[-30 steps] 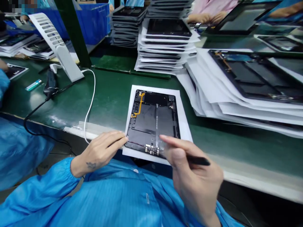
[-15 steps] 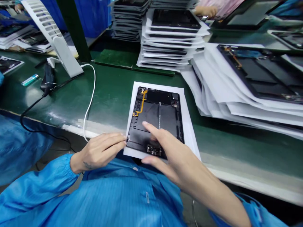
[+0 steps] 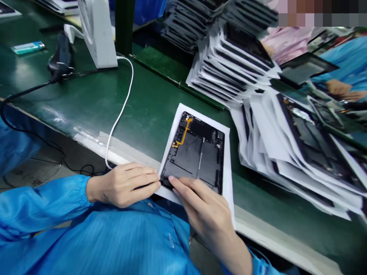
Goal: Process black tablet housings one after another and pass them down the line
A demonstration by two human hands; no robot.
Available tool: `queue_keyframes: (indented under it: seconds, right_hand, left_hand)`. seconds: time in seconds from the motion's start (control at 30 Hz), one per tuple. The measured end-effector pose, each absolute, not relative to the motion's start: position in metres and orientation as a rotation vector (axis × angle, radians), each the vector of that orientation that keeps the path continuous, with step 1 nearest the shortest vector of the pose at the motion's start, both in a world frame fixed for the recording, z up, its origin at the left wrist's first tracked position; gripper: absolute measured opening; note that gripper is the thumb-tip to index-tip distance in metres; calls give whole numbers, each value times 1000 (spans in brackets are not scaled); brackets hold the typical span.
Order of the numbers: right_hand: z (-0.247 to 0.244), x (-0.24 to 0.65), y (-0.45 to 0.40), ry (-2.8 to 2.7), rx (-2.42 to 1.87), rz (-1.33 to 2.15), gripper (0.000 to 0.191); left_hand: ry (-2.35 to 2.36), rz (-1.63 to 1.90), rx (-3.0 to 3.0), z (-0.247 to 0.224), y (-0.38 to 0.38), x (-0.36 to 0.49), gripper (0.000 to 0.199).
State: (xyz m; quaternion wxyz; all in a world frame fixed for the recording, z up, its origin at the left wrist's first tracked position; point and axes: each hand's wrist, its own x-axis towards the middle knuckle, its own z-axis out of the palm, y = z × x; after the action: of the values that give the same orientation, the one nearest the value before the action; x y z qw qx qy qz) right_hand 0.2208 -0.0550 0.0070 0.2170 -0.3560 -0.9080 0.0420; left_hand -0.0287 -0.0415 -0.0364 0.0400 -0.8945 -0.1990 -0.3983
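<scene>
hands close together: the left hand (image 3: pixel 123 185) rests at the near edge of a black tablet housing (image 3: pixel 197 160), the right hand (image 3: pixel 200 210) lies across its corner. it sits on a white sheet (image 3: pixel 228 172) on the green table (image 3: pixel 86 110), with more stacked tablets (image 3: pixel 232 65) beyond.

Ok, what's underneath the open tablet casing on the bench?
The tablet casing lies on a white paper sheet, visible around its edges; whatever's directly beneath the casing is covered and can't be seen.
</scene>
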Motion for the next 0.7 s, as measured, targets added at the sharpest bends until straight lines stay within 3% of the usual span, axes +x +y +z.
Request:
queue_keyframes:
  seconds: [0.3, 0.7]
  right_hand:
    - [-1, 219, -59, -2566, -1046, -79, 42]
    - [5, 217, -57, -2663, -982, -158, 40]
  left_hand:
    - [-646, -1205, -2682, -38, -43, -28, 33]
    - [-644, -1217, -2654, -39, -42, -27, 36]
